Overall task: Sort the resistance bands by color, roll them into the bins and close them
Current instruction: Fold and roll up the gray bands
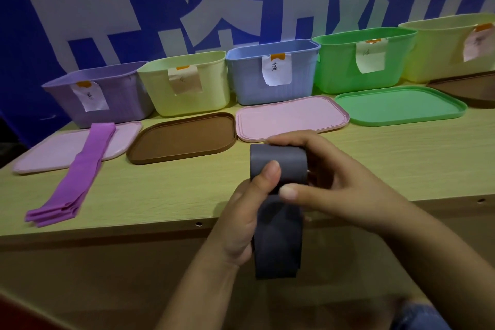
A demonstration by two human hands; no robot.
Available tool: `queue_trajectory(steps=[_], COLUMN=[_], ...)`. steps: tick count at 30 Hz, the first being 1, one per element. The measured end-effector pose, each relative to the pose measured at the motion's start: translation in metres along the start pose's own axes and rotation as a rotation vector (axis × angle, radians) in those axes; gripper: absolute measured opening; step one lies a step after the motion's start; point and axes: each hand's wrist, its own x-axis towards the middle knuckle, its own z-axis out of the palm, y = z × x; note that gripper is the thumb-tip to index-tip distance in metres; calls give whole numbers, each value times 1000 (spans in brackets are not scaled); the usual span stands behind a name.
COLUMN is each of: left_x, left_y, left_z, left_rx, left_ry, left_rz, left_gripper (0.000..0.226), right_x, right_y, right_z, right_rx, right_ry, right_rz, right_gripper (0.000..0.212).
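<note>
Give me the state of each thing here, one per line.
Grey band: partly rolled, tail hanging, held in both hands.
Left hand: gripping the band.
Right hand: gripping the roll.
Purple bands: unrolled, flat on the table and a pink lid.
Five bins: open.
Other lids: off, lying flat.

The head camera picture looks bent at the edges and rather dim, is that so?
Head view: yes, wide-angle bending curves the table edge and tilts the bins; light is dim and bluish; the left hand, right hand and grey band look soft, and the bottom corners blur.
</note>
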Motion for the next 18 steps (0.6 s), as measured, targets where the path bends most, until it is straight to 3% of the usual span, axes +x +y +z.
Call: queue_trajectory(steps=[2,6,15,18], left_x=[0,2,0,-2], left_y=[3,8,18,16], left_z=[1,1,-10,-9], left_rx=[25,-1,91,58], left_ry=[-30,-94,-159,-167], left_rz=[14,-6,-49,-30], left_gripper=[56,51,60,59], right_x=[-1,7,2,0], right_y=[-7,-15,-12,-14], right_z=[-6,0,10,10], right_rx=[139,79,-10,-62], right_ry=[-60,88,145,173], right_rz=[112,259,67,-6], right_gripper=[53,43,12,21])
